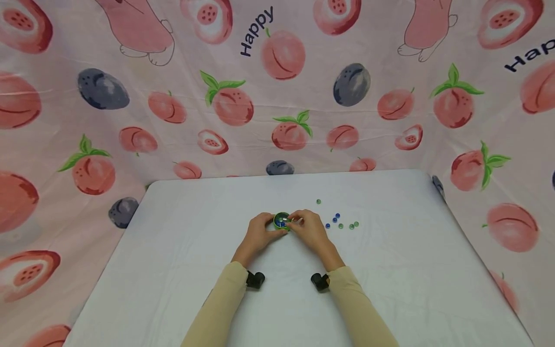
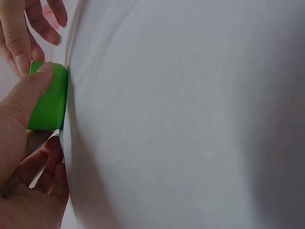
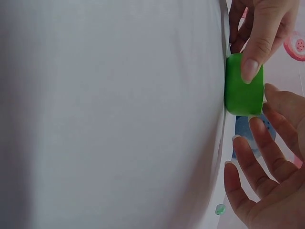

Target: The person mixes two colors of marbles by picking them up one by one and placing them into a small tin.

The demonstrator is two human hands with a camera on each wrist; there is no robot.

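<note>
A small green bowl stands on the white table, with blue marbles visible inside it. Around its left side, my left hand grips it, the thumb pressed on the near wall, as the left wrist view shows. My right hand is at the bowl's right rim. In the right wrist view its fingers are spread and loosely bent, thumb and index tips beside the green wall; nothing shows between them. Right of that hand lie loose blue marbles and green marbles.
One green marble sits apart, farther back. The white tabletop meets a pink fruit-print cloth at its back and sides. Black wrist cameras are strapped at both sleeve ends.
</note>
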